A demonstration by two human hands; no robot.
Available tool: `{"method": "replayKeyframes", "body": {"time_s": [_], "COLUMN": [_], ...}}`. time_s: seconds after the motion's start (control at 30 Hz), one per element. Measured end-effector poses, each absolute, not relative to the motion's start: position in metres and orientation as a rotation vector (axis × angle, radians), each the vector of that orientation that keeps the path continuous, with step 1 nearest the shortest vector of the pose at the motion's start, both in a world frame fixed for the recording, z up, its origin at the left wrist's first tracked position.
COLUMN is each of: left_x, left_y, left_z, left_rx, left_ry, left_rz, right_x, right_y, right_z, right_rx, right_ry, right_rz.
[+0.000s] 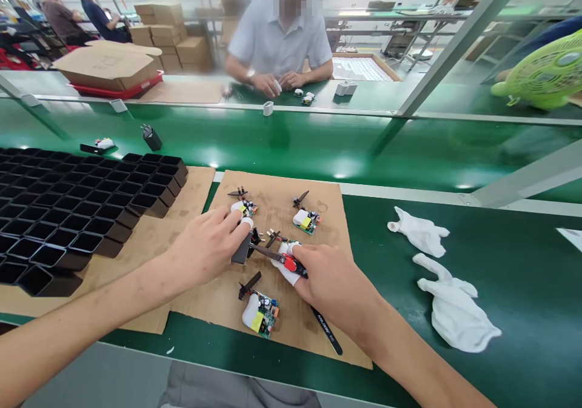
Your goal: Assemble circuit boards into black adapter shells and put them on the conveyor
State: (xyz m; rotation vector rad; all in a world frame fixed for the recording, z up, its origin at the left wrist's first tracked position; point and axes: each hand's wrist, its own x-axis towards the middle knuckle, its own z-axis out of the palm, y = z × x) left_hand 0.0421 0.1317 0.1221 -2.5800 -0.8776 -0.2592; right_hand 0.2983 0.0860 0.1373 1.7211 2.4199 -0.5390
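Note:
My left hand (207,247) is closed on a small black housing (241,250), held just above the brown cardboard sheet (282,202). My right hand (331,280) is closed on a pair of black tweezers with a red band (291,264), their tips pointing left at the housing. White finger cots cover some fingertips on both hands. Three small green circuit boards lie on the cardboard: one at the back left (245,207), one at the back right (306,220), one in front (260,314).
A black tray of several empty cells (68,214) lies to the left on another cardboard sheet. White gloves (448,302) lie on the green mat to the right. A person in a white shirt (279,38) works across the conveyor. A green fan (545,71) stands at the far right.

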Motion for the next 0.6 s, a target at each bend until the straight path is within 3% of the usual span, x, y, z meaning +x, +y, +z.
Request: {"method": "replayKeyframes", "body": {"time_s": [0.6], "left_x": [0.028], "left_y": [0.109], "left_z": [0.140], "left_rx": [-2.614], "left_ry": [-0.802], "left_rz": [-0.370], "right_x": [0.300], "right_y": [0.061], "right_z": [0.139], "right_rx": [1.636], "right_ry": [2.549], "right_rz": [-0.354]}}
